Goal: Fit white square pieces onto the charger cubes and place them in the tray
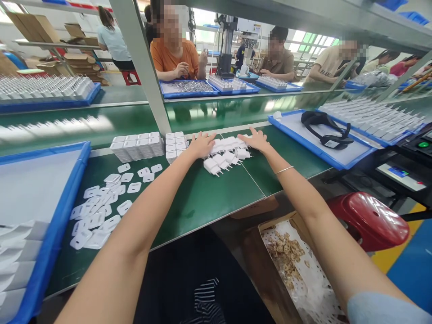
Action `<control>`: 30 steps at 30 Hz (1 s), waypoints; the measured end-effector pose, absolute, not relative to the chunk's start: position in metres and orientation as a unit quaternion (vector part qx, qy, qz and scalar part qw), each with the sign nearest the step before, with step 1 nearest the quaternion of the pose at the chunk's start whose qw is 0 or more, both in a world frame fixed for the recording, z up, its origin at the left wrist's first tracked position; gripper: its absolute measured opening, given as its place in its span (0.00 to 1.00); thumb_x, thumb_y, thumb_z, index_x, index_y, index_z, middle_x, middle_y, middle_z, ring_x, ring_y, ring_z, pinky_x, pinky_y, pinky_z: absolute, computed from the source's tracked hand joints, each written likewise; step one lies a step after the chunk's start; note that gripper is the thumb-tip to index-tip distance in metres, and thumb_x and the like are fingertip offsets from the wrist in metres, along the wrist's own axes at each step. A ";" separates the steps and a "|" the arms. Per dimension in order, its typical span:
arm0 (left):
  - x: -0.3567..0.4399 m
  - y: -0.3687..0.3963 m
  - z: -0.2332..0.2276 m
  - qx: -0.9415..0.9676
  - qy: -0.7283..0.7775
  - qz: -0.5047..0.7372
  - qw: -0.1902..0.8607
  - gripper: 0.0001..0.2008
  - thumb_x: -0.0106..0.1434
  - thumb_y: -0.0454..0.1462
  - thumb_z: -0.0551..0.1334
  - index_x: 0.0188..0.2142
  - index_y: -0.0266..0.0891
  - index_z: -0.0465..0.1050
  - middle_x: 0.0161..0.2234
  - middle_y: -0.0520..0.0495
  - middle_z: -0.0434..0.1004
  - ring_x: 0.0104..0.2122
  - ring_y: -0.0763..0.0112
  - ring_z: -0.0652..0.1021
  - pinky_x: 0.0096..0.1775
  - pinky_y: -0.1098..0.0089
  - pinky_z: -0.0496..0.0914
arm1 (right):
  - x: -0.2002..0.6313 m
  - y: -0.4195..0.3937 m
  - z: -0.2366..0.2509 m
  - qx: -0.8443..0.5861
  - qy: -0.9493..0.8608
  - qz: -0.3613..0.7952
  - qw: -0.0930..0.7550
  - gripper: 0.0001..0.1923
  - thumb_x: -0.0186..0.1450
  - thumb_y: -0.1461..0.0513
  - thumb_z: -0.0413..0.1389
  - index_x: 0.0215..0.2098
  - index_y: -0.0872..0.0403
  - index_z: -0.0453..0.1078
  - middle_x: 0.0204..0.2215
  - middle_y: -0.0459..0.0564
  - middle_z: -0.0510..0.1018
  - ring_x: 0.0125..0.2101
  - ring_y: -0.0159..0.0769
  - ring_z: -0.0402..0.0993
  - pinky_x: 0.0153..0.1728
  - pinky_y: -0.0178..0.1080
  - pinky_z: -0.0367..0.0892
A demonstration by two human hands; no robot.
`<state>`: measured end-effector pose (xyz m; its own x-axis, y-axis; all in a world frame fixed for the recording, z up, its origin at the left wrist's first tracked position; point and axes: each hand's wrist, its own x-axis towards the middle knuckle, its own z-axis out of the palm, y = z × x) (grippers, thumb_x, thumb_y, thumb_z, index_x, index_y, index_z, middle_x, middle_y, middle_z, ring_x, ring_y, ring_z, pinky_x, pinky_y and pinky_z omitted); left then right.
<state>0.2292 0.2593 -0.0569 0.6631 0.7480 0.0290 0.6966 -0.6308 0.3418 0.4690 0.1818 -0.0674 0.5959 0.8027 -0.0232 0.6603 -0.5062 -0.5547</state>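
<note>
Box: one, open, below the surface's edge (299, 220), held brass-coloured pieces (286, 252), too many to count.
Stool: one, red (374, 220), at right.
Left tray: one, blue-rimmed (59, 225).
Loose covers: white (96, 219), overlapping, uncountable.
White plugs: four in the front row (219, 161); the back row (227, 144), count unclear, lay between the hands.
Hands: two; left hand (201, 145) and right hand (257, 140) had fingers outstretched, each touching one end of that back row.
Stacked covers: two blocks (138, 146), beside the left hand.
Right tray: one (305, 141), bearing one black strapped device (337, 141).
Surface: green (189, 202), seamed.
Room: three trays (187, 95) and three co-workers (175, 56) opposite; others behind.
</note>
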 end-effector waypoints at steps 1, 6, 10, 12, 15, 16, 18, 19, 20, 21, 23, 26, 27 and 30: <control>0.227 0.253 -0.052 0.901 0.397 0.105 0.142 0.29 0.74 0.42 0.43 0.72 0.38 0.53 0.72 0.39 0.54 0.73 0.45 0.49 0.70 0.40 0.45 | 0.468 0.176 -0.066 -0.850 -0.434 0.127 0.268 0.45 0.64 0.36 0.54 0.71 0.48 0.56 0.73 0.64 0.49 0.71 0.73 0.37 0.63 0.75 0.41; 0.214 0.213 -0.043 0.928 0.316 0.166 0.108 0.28 0.75 0.46 0.44 0.69 0.37 0.58 0.73 0.44 0.53 0.74 0.59 0.48 0.73 0.55 0.44 | 0.457 0.135 -0.059 -0.765 -0.545 0.095 0.330 0.24 0.70 0.52 0.53 0.62 0.49 0.68 0.66 0.55 0.65 0.67 0.52 0.57 0.66 0.53 0.55; 0.210 0.193 -0.058 0.960 0.241 0.106 0.096 0.31 0.73 0.47 0.48 0.69 0.33 0.58 0.73 0.40 0.51 0.74 0.54 0.49 0.73 0.53 0.43 | 0.443 0.118 -0.064 -0.709 -0.611 0.148 0.319 0.19 0.60 0.60 0.64 0.51 0.51 0.77 0.54 0.52 0.78 0.55 0.47 0.73 0.57 0.46 0.68; 0.213 0.189 -0.066 0.964 0.229 0.081 0.107 0.32 0.73 0.47 0.49 0.70 0.30 0.55 0.73 0.37 0.51 0.74 0.54 0.50 0.73 0.53 0.45 | 0.438 0.117 -0.069 -0.703 -0.618 0.159 0.315 0.21 0.57 0.63 0.66 0.49 0.52 0.78 0.51 0.53 0.79 0.52 0.47 0.74 0.56 0.46 0.69; 0.213 0.188 -0.072 0.965 0.223 0.070 0.122 0.33 0.72 0.45 0.50 0.70 0.28 0.55 0.72 0.36 0.53 0.73 0.55 0.54 0.72 0.56 0.51 | 0.435 0.115 -0.074 -0.707 -0.612 0.165 0.313 0.21 0.54 0.62 0.66 0.47 0.55 0.78 0.45 0.54 0.80 0.45 0.46 0.75 0.52 0.47 0.70; 0.212 0.188 -0.072 0.965 0.220 0.069 0.127 0.32 0.72 0.45 0.50 0.70 0.28 0.55 0.72 0.37 0.53 0.72 0.56 0.56 0.71 0.58 0.52 | 0.435 0.112 -0.075 -0.709 -0.609 0.171 0.312 0.20 0.55 0.60 0.66 0.46 0.56 0.78 0.41 0.53 0.81 0.42 0.45 0.75 0.49 0.47 0.71; 0.207 0.186 -0.072 0.966 0.209 0.067 0.139 0.31 0.72 0.44 0.50 0.70 0.30 0.56 0.72 0.39 0.54 0.72 0.59 0.58 0.70 0.61 0.55 | 0.434 0.103 -0.077 -0.709 -0.604 0.187 0.313 0.18 0.56 0.57 0.66 0.44 0.55 0.78 0.35 0.50 0.80 0.36 0.43 0.75 0.44 0.46 0.72; 0.205 0.185 -0.071 0.967 0.199 0.065 0.146 0.31 0.72 0.44 0.50 0.70 0.31 0.57 0.72 0.40 0.55 0.71 0.61 0.59 0.70 0.63 0.55 | 0.433 0.098 -0.078 -0.706 -0.602 0.196 0.317 0.18 0.57 0.55 0.65 0.43 0.55 0.78 0.34 0.49 0.80 0.35 0.43 0.75 0.42 0.45 0.72; 0.202 0.183 -0.071 0.968 0.188 0.065 0.153 0.31 0.71 0.44 0.51 0.69 0.33 0.57 0.72 0.41 0.56 0.71 0.62 0.60 0.70 0.64 0.55 | 0.431 0.092 -0.079 -0.703 -0.601 0.203 0.322 0.18 0.58 0.54 0.64 0.43 0.55 0.78 0.34 0.49 0.80 0.35 0.42 0.75 0.41 0.44 0.72; 0.200 0.180 -0.072 0.969 0.176 0.064 0.160 0.30 0.71 0.44 0.52 0.69 0.34 0.58 0.71 0.43 0.57 0.71 0.63 0.60 0.70 0.65 0.55 | 0.428 0.087 -0.080 -0.698 -0.600 0.209 0.329 0.19 0.59 0.53 0.64 0.44 0.54 0.78 0.35 0.50 0.81 0.36 0.42 0.76 0.42 0.44 0.72; 0.196 0.176 -0.072 0.969 0.157 0.068 0.176 0.30 0.70 0.43 0.53 0.68 0.36 0.60 0.71 0.45 0.59 0.70 0.64 0.62 0.70 0.66 0.57 | 0.423 0.078 -0.083 -0.692 -0.598 0.218 0.340 0.19 0.60 0.52 0.63 0.45 0.53 0.77 0.39 0.50 0.82 0.38 0.42 0.77 0.43 0.43 0.73; 0.190 0.172 -0.069 0.965 0.151 0.087 0.197 0.30 0.69 0.44 0.53 0.69 0.35 0.60 0.70 0.44 0.60 0.69 0.63 0.63 0.69 0.65 0.59 | 0.418 0.071 -0.086 -0.694 -0.591 0.220 0.349 0.20 0.63 0.52 0.61 0.50 0.53 0.76 0.42 0.52 0.82 0.40 0.43 0.78 0.45 0.44 0.74; 0.187 0.174 -0.067 0.960 0.158 0.107 0.206 0.31 0.70 0.44 0.52 0.68 0.34 0.59 0.70 0.43 0.61 0.69 0.63 0.64 0.69 0.64 0.59 | 0.416 0.069 -0.086 -0.697 -0.588 0.215 0.351 0.22 0.63 0.52 0.60 0.52 0.53 0.75 0.44 0.54 0.82 0.42 0.44 0.78 0.46 0.46 0.74; 0.179 0.186 -0.060 0.933 0.201 0.202 0.220 0.29 0.72 0.44 0.49 0.67 0.34 0.61 0.69 0.41 0.63 0.69 0.61 0.64 0.70 0.60 0.57 | 0.403 0.064 -0.084 -0.700 -0.590 0.165 0.367 0.30 0.64 0.48 0.61 0.59 0.54 0.71 0.56 0.59 0.75 0.55 0.51 0.72 0.55 0.52 0.71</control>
